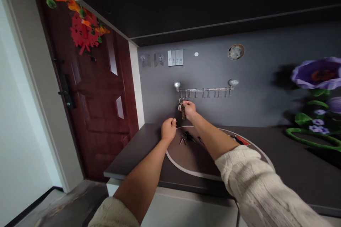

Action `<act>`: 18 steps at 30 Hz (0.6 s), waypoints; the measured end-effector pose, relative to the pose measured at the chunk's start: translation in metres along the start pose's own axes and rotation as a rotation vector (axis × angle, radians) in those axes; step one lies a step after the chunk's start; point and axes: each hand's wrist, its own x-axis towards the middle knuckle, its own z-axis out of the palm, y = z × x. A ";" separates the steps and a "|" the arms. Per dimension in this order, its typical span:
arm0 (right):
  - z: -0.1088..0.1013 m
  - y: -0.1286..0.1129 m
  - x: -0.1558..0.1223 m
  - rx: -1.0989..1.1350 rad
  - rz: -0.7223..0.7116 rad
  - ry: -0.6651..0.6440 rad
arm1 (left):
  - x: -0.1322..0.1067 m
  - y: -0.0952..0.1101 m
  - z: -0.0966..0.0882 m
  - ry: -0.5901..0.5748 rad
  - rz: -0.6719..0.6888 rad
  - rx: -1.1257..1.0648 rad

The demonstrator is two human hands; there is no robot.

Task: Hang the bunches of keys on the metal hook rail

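Note:
My right hand (189, 110) is closed with fingertips pinching a bunch of keys (179, 106) on a ring. The ring is just below the leftmost hooks of a metal hook rail (205, 90) on the grey back wall; I cannot tell whether it hangs on a hook. Lower and to the left, my left hand (168, 129) is closed, thumb against the curled fingers, apart from the keys; whether anything is in it is hidden. Below the hands, a second bunch of keys (183, 138) lies on a brown oval mat (197, 156) with a pale rim.
A dark shelf (213, 10) overhangs the counter (130, 149). Purple fabric flowers (317, 74) stand at the right. Behind my right forearm lies a red item (243, 140). Clear adhesive hooks (160, 58) and a label strip (175, 58) are on the wall. A dark red door (101, 113) is left.

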 end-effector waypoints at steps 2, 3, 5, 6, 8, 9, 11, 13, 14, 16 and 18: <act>-0.003 0.001 0.000 -0.020 0.008 -0.006 | 0.000 0.000 0.000 -0.001 -0.002 0.004; -0.004 0.001 0.000 -0.032 0.016 -0.015 | 0.000 0.001 -0.001 -0.002 -0.006 0.003; -0.009 0.002 -0.002 -0.067 0.033 -0.047 | 0.000 0.002 -0.002 -0.008 -0.014 -0.001; -0.011 0.002 -0.003 -0.096 0.040 -0.067 | -0.001 0.002 -0.002 -0.014 -0.019 -0.005; -0.016 0.003 -0.006 -0.174 0.057 -0.100 | -0.001 0.003 -0.003 -0.032 -0.026 -0.016; -0.018 0.003 -0.007 -0.218 0.066 -0.108 | -0.001 0.003 -0.003 -0.043 -0.027 -0.025; -0.023 0.004 -0.011 -0.299 0.080 -0.120 | 0.000 0.002 -0.003 -0.062 -0.023 -0.048; -0.028 0.004 -0.016 -0.380 0.086 -0.131 | -0.001 0.001 -0.003 -0.077 -0.021 -0.073; -0.031 0.004 -0.019 -0.430 0.083 -0.134 | -0.001 0.000 -0.003 -0.088 -0.023 -0.087; -0.038 0.004 -0.026 -0.547 0.056 -0.129 | -0.001 -0.001 -0.003 -0.115 -0.029 -0.117; -0.046 0.003 -0.034 -0.650 -0.019 -0.139 | -0.002 -0.002 -0.003 -0.140 -0.036 -0.148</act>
